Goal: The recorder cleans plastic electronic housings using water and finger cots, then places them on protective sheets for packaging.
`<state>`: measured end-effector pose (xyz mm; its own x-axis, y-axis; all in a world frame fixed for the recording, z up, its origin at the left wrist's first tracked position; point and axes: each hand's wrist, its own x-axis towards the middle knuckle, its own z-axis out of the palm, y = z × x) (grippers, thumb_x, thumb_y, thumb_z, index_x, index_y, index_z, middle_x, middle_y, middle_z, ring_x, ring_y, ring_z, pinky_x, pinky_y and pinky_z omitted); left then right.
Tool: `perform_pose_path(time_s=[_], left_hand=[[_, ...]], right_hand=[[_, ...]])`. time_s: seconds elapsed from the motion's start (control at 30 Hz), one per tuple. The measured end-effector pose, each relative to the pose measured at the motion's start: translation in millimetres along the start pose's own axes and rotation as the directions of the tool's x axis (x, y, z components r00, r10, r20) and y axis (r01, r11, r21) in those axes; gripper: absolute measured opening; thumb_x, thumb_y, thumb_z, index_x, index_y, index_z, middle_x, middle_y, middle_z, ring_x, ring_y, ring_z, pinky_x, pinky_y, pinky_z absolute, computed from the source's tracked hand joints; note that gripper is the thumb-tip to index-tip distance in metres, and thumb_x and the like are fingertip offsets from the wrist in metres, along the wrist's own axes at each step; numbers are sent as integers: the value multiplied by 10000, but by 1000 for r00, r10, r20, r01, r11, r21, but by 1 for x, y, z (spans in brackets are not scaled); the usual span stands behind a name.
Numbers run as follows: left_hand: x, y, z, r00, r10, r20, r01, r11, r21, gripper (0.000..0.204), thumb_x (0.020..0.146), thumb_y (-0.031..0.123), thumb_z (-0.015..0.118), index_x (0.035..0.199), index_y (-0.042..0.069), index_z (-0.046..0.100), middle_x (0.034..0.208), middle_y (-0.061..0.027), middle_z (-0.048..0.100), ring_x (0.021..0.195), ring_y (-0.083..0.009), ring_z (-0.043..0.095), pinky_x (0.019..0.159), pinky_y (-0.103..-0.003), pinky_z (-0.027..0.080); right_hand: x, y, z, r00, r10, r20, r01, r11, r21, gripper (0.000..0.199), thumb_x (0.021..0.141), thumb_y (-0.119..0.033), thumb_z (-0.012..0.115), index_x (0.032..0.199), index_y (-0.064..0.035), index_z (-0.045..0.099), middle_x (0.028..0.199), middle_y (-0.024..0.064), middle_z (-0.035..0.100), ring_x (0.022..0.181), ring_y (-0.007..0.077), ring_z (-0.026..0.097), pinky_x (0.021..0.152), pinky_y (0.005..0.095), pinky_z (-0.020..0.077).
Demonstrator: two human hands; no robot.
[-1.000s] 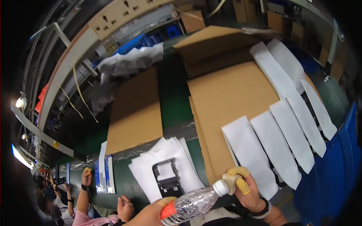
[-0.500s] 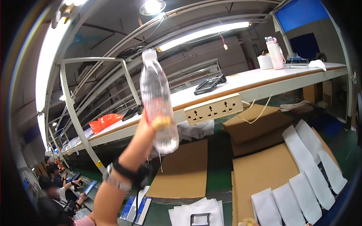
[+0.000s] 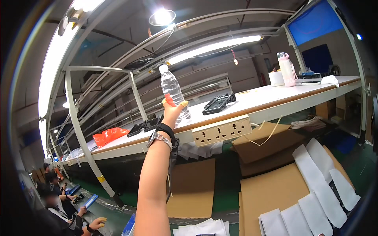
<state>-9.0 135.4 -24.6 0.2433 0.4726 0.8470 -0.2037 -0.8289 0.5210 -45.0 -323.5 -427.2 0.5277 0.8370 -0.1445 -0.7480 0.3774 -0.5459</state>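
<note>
My left hand, clamped low on the upright bottle at the shelf edge, could tip it off; my right hand is unseen.

Bottle base behind fingers

Strip-lit workshop, white shelf

**Left arm raised, hand closed in grip**

Left forearm extends up from lower edge, bare, watch and dark band at wrist. Left hand raised high, fingers with coloured tip covers curled closed around a bottle. Right hand out of view.
</note>
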Motion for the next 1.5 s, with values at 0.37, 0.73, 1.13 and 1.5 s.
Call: perform_pose_path(time_s=[0.37,0.73,1.13,1.5], left_hand=[[-86,83,-23,995,87,-46,-68,948,310,932,706,443,731,1341,-27,236,1285,-243,368,1213,-340,373,990,-399,338],[-498,151,-79,783,-566,260,289,700,653,678,760,208,691,1287,-28,337,1274,-258,357,1159,-409,385,974,-430,342],[-589,112,-107,687,-638,348,276,672,687,653,741,385,653,1283,69,469,1180,-250,481,1034,-435,433,920,-488,349],[-590,100,-112,609,-663,435,219,668,711,631,703,459,665,1217,115,538,1182,-179,512,1007,-340,470,837,-440,386]], right_hand=[[7,-18,-2,989,25,149,-17,998,-54,337,908,-117,474,1232,-57,405,1124,97,525,1024,208,525,887,369,430],[-6,-10,11,993,17,118,17,959,-282,469,800,-184,653,1182,-65,407,1041,82,548,945,175,554,806,293,464],[-11,18,51,825,-275,494,493,-77,-867,438,760,-201,705,1093,-50,464,940,119,524,785,200,551,692,301,454],[49,86,80,834,-36,550,463,-496,-735,330,597,-232,821,801,-92,602,787,52,517,563,169,556,449,259,443]])
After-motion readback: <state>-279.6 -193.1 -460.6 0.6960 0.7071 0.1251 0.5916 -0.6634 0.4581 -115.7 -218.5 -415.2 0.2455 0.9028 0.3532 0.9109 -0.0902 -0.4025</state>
